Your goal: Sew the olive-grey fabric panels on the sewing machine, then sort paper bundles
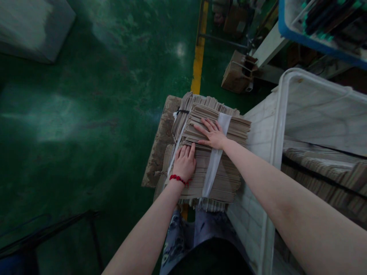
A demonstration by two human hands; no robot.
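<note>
Under the left hand (pixel 184 162) and right hand (pixel 211 133), a strapped cardboard stack (pixel 226 179)

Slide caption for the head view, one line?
Left hand with red bracelet and right hand rest flat on a strapped stack of cardboard beside a white bin.
</note>
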